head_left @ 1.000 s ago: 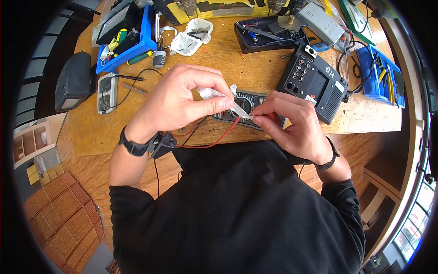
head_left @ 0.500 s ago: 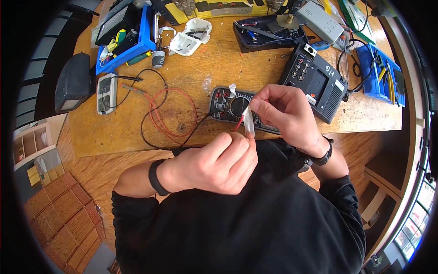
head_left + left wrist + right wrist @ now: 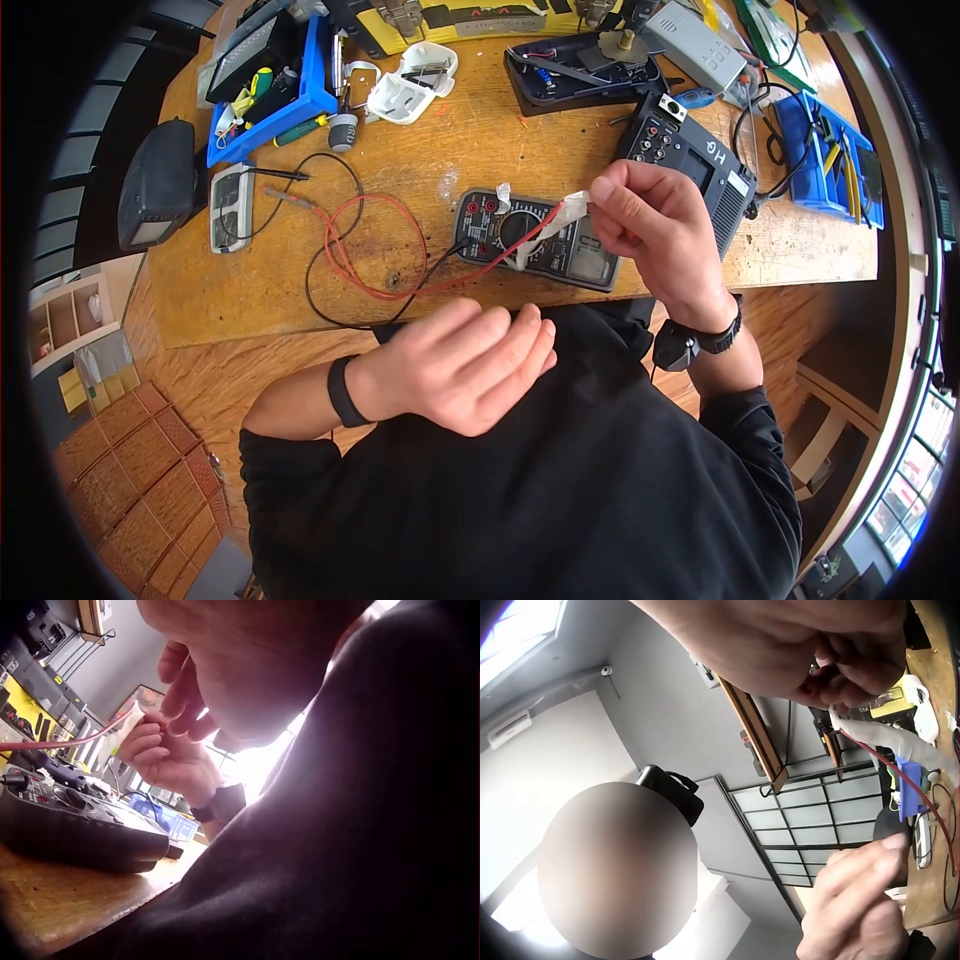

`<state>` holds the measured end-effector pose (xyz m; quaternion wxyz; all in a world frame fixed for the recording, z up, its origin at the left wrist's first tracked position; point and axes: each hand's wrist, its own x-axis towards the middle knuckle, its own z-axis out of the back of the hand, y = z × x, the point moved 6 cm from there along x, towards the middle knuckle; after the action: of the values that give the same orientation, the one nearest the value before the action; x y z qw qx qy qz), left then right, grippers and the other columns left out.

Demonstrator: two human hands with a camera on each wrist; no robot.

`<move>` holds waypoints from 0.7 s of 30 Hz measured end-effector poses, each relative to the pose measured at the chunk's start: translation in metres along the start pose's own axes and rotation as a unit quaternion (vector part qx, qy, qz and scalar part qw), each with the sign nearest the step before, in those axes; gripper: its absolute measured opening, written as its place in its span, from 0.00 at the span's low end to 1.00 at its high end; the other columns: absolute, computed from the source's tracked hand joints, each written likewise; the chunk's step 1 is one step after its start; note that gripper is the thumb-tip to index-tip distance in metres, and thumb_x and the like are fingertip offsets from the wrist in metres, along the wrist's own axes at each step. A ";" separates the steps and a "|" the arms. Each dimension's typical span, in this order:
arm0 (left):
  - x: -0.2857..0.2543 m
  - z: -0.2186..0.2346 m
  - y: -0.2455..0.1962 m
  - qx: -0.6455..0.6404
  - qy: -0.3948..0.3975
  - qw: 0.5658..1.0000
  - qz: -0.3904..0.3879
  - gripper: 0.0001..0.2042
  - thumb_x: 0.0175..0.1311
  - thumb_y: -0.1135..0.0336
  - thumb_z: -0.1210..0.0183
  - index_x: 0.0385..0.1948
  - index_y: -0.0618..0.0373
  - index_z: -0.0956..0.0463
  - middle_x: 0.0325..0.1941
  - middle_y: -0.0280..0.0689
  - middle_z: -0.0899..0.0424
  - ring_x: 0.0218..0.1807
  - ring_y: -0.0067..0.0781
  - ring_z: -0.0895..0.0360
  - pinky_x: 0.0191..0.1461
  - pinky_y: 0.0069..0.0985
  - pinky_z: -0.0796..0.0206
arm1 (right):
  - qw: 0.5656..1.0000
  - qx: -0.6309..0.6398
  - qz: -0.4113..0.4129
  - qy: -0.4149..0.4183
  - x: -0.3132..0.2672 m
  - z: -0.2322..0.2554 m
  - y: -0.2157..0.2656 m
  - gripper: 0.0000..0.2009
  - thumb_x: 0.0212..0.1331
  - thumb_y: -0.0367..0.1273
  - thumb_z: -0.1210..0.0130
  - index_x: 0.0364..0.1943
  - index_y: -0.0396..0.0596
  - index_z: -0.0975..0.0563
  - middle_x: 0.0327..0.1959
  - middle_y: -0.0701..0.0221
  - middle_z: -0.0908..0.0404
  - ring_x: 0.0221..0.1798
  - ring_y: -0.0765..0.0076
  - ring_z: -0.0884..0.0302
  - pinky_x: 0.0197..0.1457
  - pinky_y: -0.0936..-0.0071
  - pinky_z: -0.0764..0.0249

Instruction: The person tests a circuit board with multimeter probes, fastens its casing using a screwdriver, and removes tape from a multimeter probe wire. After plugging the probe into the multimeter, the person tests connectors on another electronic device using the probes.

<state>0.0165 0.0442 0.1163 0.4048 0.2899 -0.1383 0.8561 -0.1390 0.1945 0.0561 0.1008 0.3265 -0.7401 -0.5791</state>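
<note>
My right hand (image 3: pixel 662 235) pinches the end of a red test lead (image 3: pixel 505 254) between thumb and fingers, above the right end of a multimeter (image 3: pixel 592 265). A whitish strip of tape (image 3: pixel 572 210) is wrapped at that end, its loose tail hanging over the meter's dial. In the right wrist view the tape strip (image 3: pixel 885 738) trails beside the red lead (image 3: pixel 909 781). My left hand (image 3: pixel 462 365) is in front of the table's edge, its fingers loosely bent and holding nothing. A small scrap of tape (image 3: pixel 503 197) sticks to the meter's upper edge.
Coiled red and black leads (image 3: pixel 340 240) lie left of the meter. Behind my right hand stands a black device (image 3: pixel 725 180) with sockets. A blue tool bin (image 3: pixel 318 100), a white bit case (image 3: pixel 398 98) and an opened black casing (image 3: pixel 545 95) stand farther back.
My left hand came down from over the meter to the table's front edge and let go of the tape. My right hand moved up and right with the taped lead end.
</note>
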 end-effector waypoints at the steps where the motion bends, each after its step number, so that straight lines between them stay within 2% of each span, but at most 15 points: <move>1: 0.002 0.006 0.009 -0.003 -0.026 1.000 0.010 0.10 0.63 0.70 0.26 0.42 0.65 0.12 0.46 0.44 0.11 0.36 0.34 0.19 0.33 0.27 0.27 | 1.000 -0.001 0.000 0.001 0.000 0.000 0.001 0.13 0.78 0.35 0.37 0.35 0.40 0.18 0.24 0.79 0.24 0.24 0.88 0.37 0.27 0.82 0.44; 2: 0.007 0.012 0.023 -0.036 -0.068 0.996 0.044 0.09 0.66 0.72 0.28 0.43 0.66 0.13 0.47 0.44 0.11 0.39 0.38 0.16 0.36 0.32 0.24 | 1.000 0.006 -0.001 0.009 0.000 -0.001 0.001 0.13 0.78 0.35 0.38 0.35 0.40 0.18 0.24 0.79 0.24 0.25 0.88 0.37 0.27 0.82 0.44; 4: 0.010 0.012 0.059 -0.093 -0.090 0.977 0.171 0.10 0.69 0.69 0.29 0.45 0.66 0.15 0.45 0.43 0.12 0.40 0.39 0.15 0.41 0.34 0.24 | 1.000 0.012 -0.002 0.020 0.000 -0.004 0.002 0.14 0.79 0.35 0.38 0.35 0.40 0.18 0.24 0.79 0.24 0.25 0.87 0.37 0.28 0.81 0.43; 5: 0.011 0.007 0.073 -0.150 -0.074 0.953 0.251 0.12 0.70 0.67 0.30 0.47 0.66 0.15 0.46 0.44 0.11 0.42 0.41 0.14 0.45 0.34 0.23 | 0.999 0.024 -0.007 0.024 0.000 -0.006 0.002 0.14 0.79 0.36 0.38 0.35 0.40 0.18 0.24 0.79 0.24 0.25 0.87 0.37 0.28 0.81 0.43; 6: 0.011 -0.001 0.083 -0.206 -0.057 0.920 0.329 0.13 0.71 0.65 0.30 0.48 0.66 0.16 0.46 0.46 0.11 0.43 0.43 0.13 0.49 0.34 0.22 | 0.999 0.035 -0.014 0.029 -0.001 -0.007 0.002 0.14 0.79 0.36 0.38 0.35 0.40 0.18 0.24 0.79 0.24 0.25 0.86 0.37 0.28 0.80 0.43; 7: 0.005 -0.018 0.089 -0.330 -0.050 0.848 0.412 0.16 0.71 0.62 0.28 0.50 0.64 0.16 0.45 0.45 0.10 0.45 0.36 0.12 0.54 0.30 0.22 | 0.999 0.034 -0.014 0.030 -0.001 -0.009 0.002 0.14 0.79 0.36 0.38 0.35 0.40 0.18 0.24 0.79 0.24 0.25 0.86 0.37 0.28 0.80 0.43; 8: 0.005 -0.020 0.093 -0.330 -0.051 0.848 0.412 0.16 0.71 0.62 0.28 0.50 0.64 0.16 0.45 0.45 0.10 0.45 0.36 0.12 0.54 0.30 0.22 | 0.998 0.045 -0.014 0.037 -0.001 -0.011 0.002 0.14 0.79 0.36 0.39 0.35 0.40 0.18 0.24 0.79 0.24 0.25 0.86 0.37 0.28 0.80 0.43; 10: 0.002 -0.048 0.091 -0.535 0.083 0.721 0.432 0.14 0.75 0.66 0.30 0.54 0.64 0.16 0.52 0.39 0.10 0.53 0.26 0.15 0.57 0.28 0.24 | 0.997 0.056 -0.015 0.043 -0.002 -0.012 0.002 0.14 0.80 0.36 0.39 0.35 0.41 0.18 0.24 0.79 0.24 0.26 0.86 0.37 0.29 0.81 0.43; 11: 0.001 -0.055 0.088 -0.580 0.082 0.684 0.435 0.13 0.74 0.66 0.29 0.53 0.63 0.16 0.47 0.36 0.09 0.47 0.22 0.15 0.53 0.25 0.23 | 0.997 0.056 -0.012 0.047 -0.003 -0.012 0.002 0.14 0.80 0.36 0.39 0.36 0.40 0.18 0.25 0.78 0.24 0.26 0.86 0.36 0.29 0.81 0.42; 13: 0.001 -0.056 0.089 -0.554 0.091 0.698 0.444 0.13 0.73 0.67 0.29 0.52 0.64 0.16 0.44 0.34 0.09 0.44 0.21 0.15 0.51 0.24 0.23 | 0.997 0.057 -0.009 0.048 -0.004 -0.012 0.000 0.14 0.80 0.37 0.39 0.37 0.40 0.17 0.25 0.78 0.23 0.27 0.86 0.35 0.30 0.81 0.41; 15: 0.001 -0.057 0.091 -0.527 0.100 0.712 0.452 0.12 0.73 0.69 0.29 0.52 0.64 0.16 0.40 0.32 0.10 0.40 0.19 0.16 0.48 0.23 0.24 | 0.999 0.000 0.009 0.033 -0.005 -0.010 -0.001 0.12 0.80 0.35 0.40 0.41 0.38 0.16 0.27 0.78 0.21 0.29 0.86 0.32 0.31 0.82 0.38; 17: -0.001 -0.057 0.095 -0.456 0.128 0.736 0.484 0.11 0.72 0.71 0.30 0.51 0.64 0.16 0.35 0.30 0.11 0.36 0.17 0.17 0.42 0.21 0.25 | 0.999 -0.007 0.019 0.030 -0.005 -0.008 -0.002 0.11 0.80 0.34 0.39 0.43 0.37 0.16 0.29 0.78 0.20 0.30 0.86 0.30 0.32 0.82 0.36; 21: -0.004 -0.055 0.097 -0.464 0.128 0.743 0.465 0.13 0.71 0.72 0.29 0.53 0.63 0.16 0.37 0.30 0.12 0.37 0.16 0.18 0.43 0.21 0.27 | 0.998 -0.018 0.036 0.038 -0.006 -0.008 -0.006 0.11 0.79 0.32 0.38 0.49 0.36 0.15 0.34 0.76 0.15 0.32 0.87 0.27 0.35 0.85 0.32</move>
<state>-0.0779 0.0060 0.0702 0.0546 -0.1459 -0.5831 0.7973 -0.1282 0.1913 0.0541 0.1555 0.3199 -0.7362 -0.5757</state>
